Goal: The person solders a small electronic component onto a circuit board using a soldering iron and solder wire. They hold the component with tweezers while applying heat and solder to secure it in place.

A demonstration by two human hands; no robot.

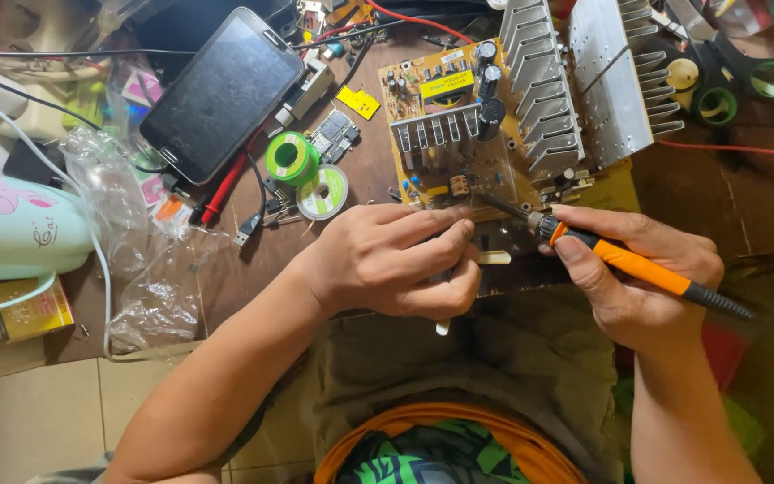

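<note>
A tan circuit board (432,125) with black capacitors and finned aluminium heat sinks (575,81) lies on the brown bench. My right hand (638,273) grips an orange-and-black soldering iron (638,267), its metal tip touching the board's near edge. My left hand (391,260) is curled beside it, fingers pinched on a thin pale tool (493,257) whose end pokes out below my palm; the fingertips rest at the board's front edge.
A dark smartphone (221,94) lies tilted at upper left. Two green solder spools (293,159) sit beside a small circuit module. Crumpled clear plastic (136,269), a mint-coloured case (11,224), green-handled scissors (745,85), red and black wires and a white cable surround the work.
</note>
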